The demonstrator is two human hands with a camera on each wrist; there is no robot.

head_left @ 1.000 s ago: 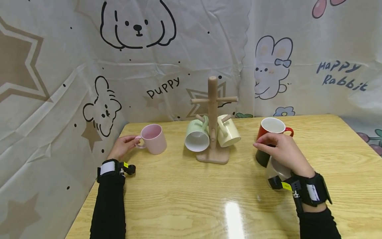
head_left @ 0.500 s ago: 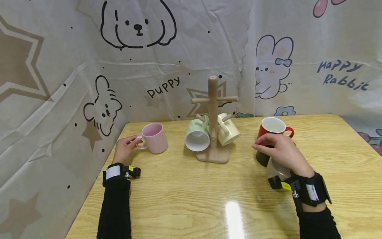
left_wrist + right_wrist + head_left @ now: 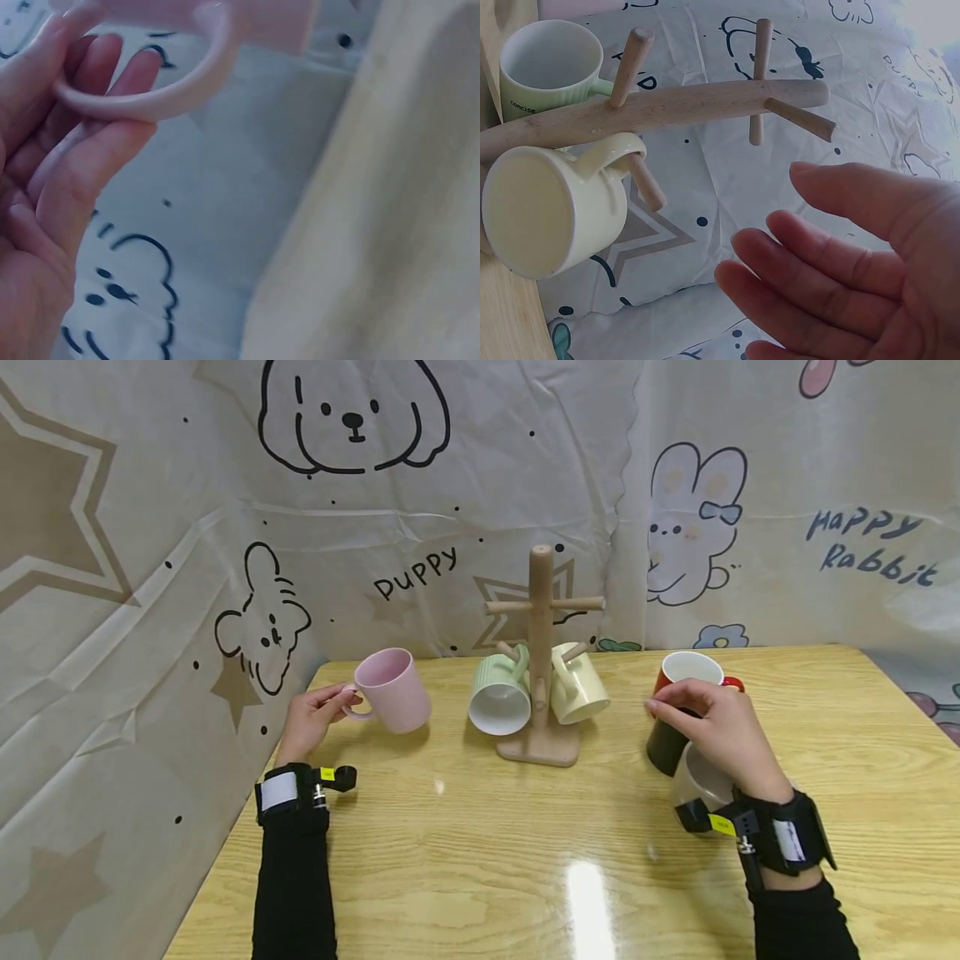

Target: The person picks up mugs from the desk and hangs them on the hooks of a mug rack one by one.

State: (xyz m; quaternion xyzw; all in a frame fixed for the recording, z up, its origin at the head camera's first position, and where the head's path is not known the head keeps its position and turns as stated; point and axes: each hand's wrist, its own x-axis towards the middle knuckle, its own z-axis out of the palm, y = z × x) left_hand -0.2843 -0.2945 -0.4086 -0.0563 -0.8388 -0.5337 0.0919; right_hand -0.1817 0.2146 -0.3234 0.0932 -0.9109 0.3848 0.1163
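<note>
Lifted and tilted since half a second ago, the pink mug [image 3: 405, 702] hangs right of my left hand [image 3: 306, 724], which pinches its handle [image 3: 196, 84]; my right hand [image 3: 723, 731], loose and empty, is beyond the mug rack [image 3: 540, 635]

The person wears black sleeves [image 3: 294, 885], the right one with small folds at its end. Around each wrist there is a wide black strap [image 3: 814, 835] bearing a white rectangular patch [image 3: 278, 788]. Each strap carries a small black camera [image 3: 346, 778], a yellow label [image 3: 722, 824] with unreadable print, and a silvery connector [image 3: 319, 797]
</note>
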